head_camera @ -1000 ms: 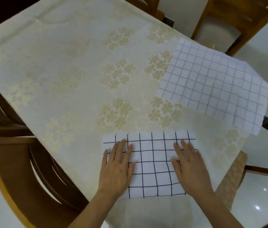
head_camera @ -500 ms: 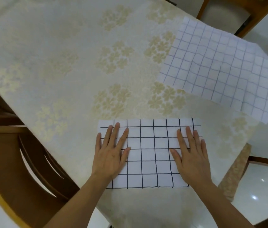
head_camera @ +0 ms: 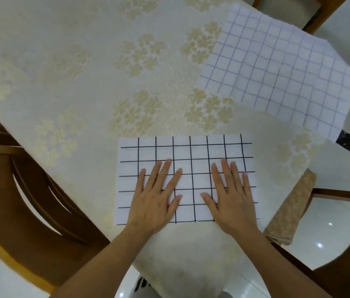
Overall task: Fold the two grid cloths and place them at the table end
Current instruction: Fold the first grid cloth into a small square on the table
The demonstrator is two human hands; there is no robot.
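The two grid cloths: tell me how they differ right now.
The black-grid cloth has bold dark lines and large squares; the blue-grid cloth has thin pale lines and smaller squares. The black-grid cloth lies flat near the table's edge, pressed under the left hand and right hand; the blue-grid cloth lies untouched, wrinkled, overhanging the far right corner. Both are white.

One cam only, head-worn, looking steeply down and fwd over the worktop [head_camera: 62, 72] from its near edge. Close in: near edge sits low in frame, right corner runs off at right, far end out of shot. Wide-angle, so edges bow.
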